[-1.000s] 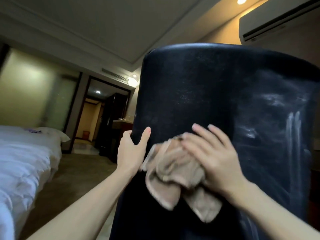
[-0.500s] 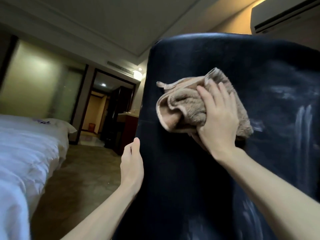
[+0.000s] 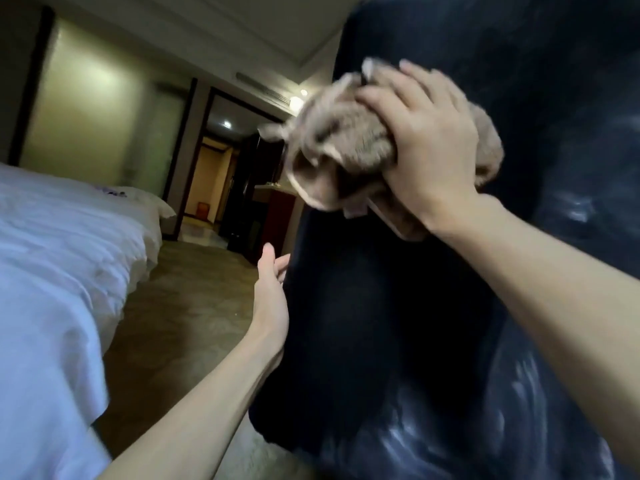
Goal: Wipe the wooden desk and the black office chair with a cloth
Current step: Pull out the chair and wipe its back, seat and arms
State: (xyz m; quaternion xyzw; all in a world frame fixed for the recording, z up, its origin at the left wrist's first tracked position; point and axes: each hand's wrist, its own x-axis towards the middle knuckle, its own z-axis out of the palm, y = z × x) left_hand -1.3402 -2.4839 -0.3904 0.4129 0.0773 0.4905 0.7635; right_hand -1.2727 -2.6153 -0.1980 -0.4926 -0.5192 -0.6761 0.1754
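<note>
R hand, fingers spread, presses soft, limp cloth on slick-looking chair back; best palmed bunched. L hand loose-open by its edge, holds nothing; steady there.

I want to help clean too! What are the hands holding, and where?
The right hand presses the bunched cloth against the chair, fingers over its middle. The left hand holds nothing.
</note>
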